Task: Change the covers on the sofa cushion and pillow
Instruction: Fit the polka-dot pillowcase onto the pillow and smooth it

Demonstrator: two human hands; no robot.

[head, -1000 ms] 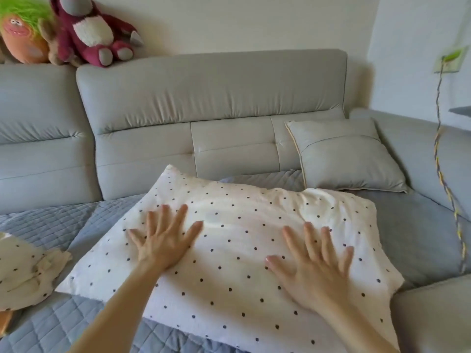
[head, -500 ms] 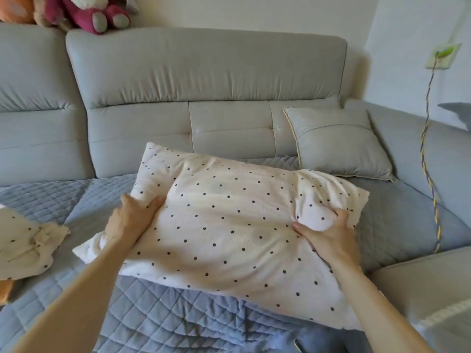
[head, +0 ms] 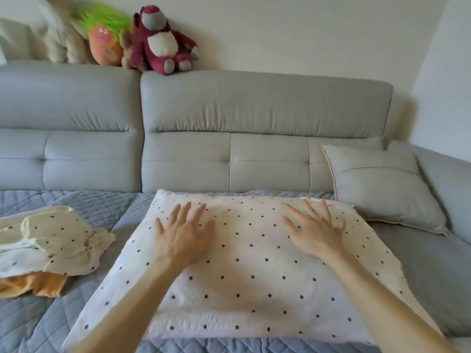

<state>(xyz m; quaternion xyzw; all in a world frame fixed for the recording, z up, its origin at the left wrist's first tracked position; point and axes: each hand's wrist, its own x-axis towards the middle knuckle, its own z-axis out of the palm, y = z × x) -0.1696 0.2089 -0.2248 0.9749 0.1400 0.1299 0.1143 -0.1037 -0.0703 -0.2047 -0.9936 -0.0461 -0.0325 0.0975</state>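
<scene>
Both my hands lie flat on the pillow (head: 244,263), left hand (head: 184,236) and right hand (head: 314,231), fingers spread and straight. The pillow lies on the sofa (head: 254,118) seat, spare cover (head: 51,238) to its left.

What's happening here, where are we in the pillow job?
A person has both hands on the polka-dot pillow, which lies flat on the quilted sofa seat. The left hand and the right hand rest on it palms down, fingers spread, gripping nothing. The pillow already wears its dotted cover. A crumpled dotted cover lies to the left over orange fabric. The grey cushion leans in the sofa corner, untouched.
</scene>
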